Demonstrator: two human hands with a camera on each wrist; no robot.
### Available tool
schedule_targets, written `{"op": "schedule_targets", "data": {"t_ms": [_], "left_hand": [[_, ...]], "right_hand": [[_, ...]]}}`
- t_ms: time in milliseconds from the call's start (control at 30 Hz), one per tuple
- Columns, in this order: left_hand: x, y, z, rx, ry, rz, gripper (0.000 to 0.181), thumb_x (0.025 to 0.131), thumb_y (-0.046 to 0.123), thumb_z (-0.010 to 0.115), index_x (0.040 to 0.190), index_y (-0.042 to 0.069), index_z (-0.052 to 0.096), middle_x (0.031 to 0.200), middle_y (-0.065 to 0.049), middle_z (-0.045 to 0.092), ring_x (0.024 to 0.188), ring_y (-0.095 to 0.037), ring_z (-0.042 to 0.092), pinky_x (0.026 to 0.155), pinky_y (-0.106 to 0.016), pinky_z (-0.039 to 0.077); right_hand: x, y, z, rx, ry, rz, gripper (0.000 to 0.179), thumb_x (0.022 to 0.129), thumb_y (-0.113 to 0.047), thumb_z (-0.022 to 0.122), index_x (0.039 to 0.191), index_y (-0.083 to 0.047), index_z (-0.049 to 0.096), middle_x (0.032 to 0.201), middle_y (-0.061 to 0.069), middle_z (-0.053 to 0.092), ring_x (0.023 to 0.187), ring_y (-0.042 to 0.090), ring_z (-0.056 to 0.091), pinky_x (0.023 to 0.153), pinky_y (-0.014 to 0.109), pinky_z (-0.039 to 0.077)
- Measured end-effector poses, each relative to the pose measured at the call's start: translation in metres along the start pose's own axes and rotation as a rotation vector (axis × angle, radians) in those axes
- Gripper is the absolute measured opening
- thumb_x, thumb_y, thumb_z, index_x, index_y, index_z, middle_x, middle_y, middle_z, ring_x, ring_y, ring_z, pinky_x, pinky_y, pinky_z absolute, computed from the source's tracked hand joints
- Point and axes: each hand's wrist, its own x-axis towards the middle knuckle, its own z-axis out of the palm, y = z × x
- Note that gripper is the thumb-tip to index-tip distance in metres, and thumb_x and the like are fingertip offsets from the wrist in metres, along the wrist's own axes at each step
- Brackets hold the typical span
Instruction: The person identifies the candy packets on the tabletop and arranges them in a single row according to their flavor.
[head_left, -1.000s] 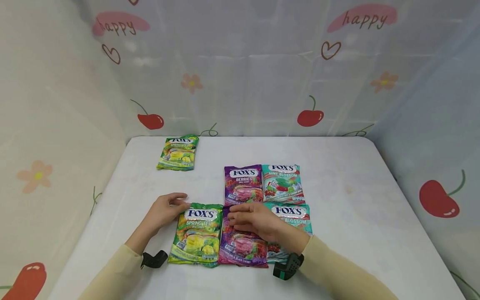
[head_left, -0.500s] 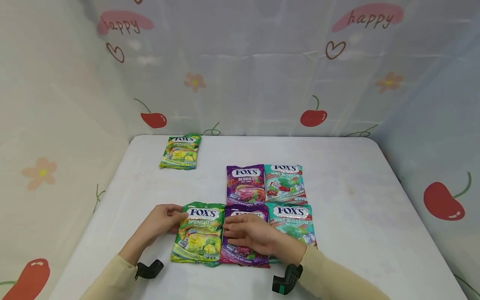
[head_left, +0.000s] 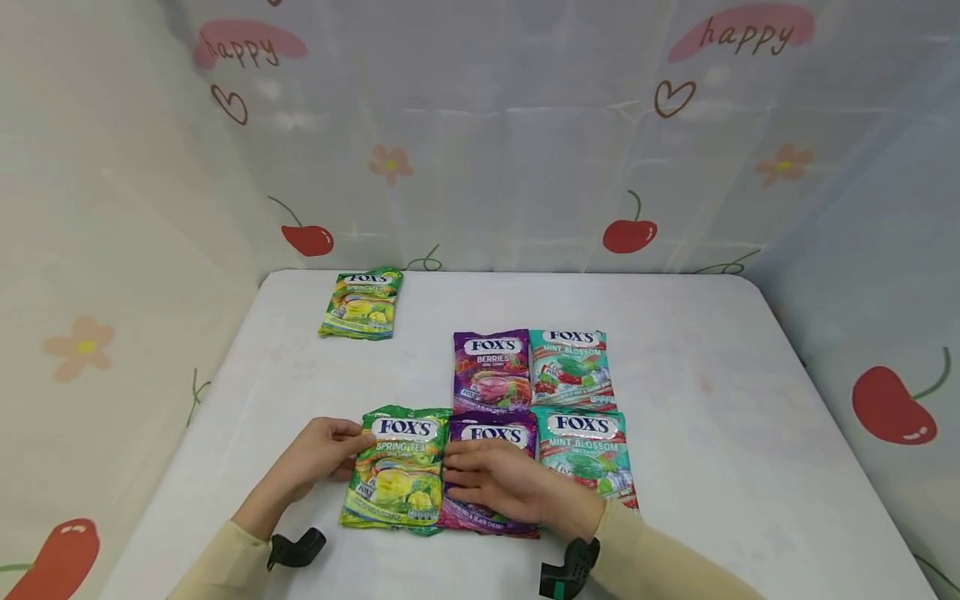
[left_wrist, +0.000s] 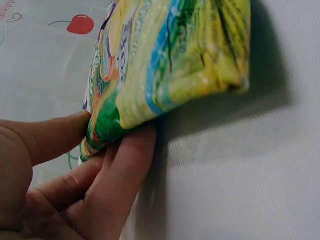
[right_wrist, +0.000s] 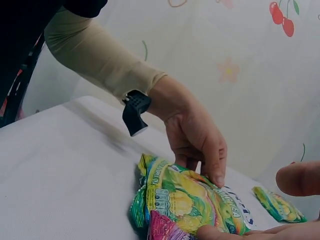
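Observation:
My left hand (head_left: 315, 457) pinches the left edge of a green FOX'S Spring Tea candy bag (head_left: 397, 479), thumb on top. In the left wrist view, fingers (left_wrist: 122, 175) reach under the raised edge of the bag (left_wrist: 175, 55). With its fingers extended, my right hand (head_left: 510, 483) lies over a purple FOX'S candy bag (head_left: 491, 429), fingertips at the green bag's right edge. That hand hides the middle of the purple bag. The right wrist view shows the purple bag's corner (right_wrist: 167, 227) against the green one.
Behind the near purple bag lies a purple Berries bag (head_left: 491, 375). Two teal Mint Blossom bags, one far (head_left: 573, 371) and one near (head_left: 588, 454), form the right column. Another Spring Tea bag (head_left: 362, 304) lies at the white table's (head_left: 675, 358) back left.
My left hand has slid toward me along the green bag's left edge. The right hand has shifted slightly nearer, uncovering more of the purple and teal bags. The head view has shifted slightly.

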Motion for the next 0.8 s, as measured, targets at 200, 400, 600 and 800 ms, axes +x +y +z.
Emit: {"op": "schedule_targets", "data": {"t_ms": [200, 400, 600, 800], "left_hand": [[0.001, -0.003, -0.003, -0.015, -0.074, 0.021, 0.037, 0.103, 0.032, 0.066, 0.120, -0.001, 0.068, 0.089, -0.008, 0.075, 0.071, -0.018, 0.069, 0.061, -0.033, 0.060], [0.000, -0.008, -0.010, -0.116, -0.169, 0.062, 0.046, 0.106, 0.034, 0.059, 0.131, -0.005, 0.060, 0.097, -0.010, 0.076, 0.079, -0.021, 0.074, 0.065, -0.034, 0.063], [-0.001, -0.012, -0.012, -0.176, -0.266, 0.097, 0.053, 0.107, 0.034, 0.057, 0.142, -0.005, 0.051, 0.108, -0.011, 0.075, 0.091, -0.024, 0.075, 0.075, -0.037, 0.064], [-0.002, -0.014, -0.014, -0.261, -0.340, 0.090, 0.065, 0.107, 0.034, 0.056, 0.160, 0.005, 0.030, 0.121, -0.014, 0.071, 0.101, -0.031, 0.075, 0.083, -0.048, 0.064]], "right_hand": [[0.006, 0.003, 0.002, 0.028, 0.016, -0.003, 0.056, 0.109, -0.012, 0.048, 0.157, 0.009, 0.029, 0.165, 0.030, 0.025, 0.153, 0.048, 0.026, 0.124, 0.059, 0.028], [0.009, 0.002, 0.006, 0.043, 0.004, -0.004, 0.055, 0.110, -0.016, 0.047, 0.158, 0.005, 0.031, 0.166, 0.028, 0.026, 0.150, 0.050, 0.033, 0.121, 0.061, 0.032], [0.013, 0.006, 0.005, 0.049, 0.040, -0.023, 0.055, 0.108, -0.017, 0.049, 0.157, 0.004, 0.034, 0.162, 0.027, 0.034, 0.143, 0.048, 0.044, 0.114, 0.063, 0.042], [0.017, 0.008, 0.007, 0.069, 0.059, -0.055, 0.058, 0.107, -0.016, 0.053, 0.158, 0.003, 0.032, 0.164, 0.027, 0.029, 0.143, 0.047, 0.044, 0.110, 0.065, 0.045]]}}
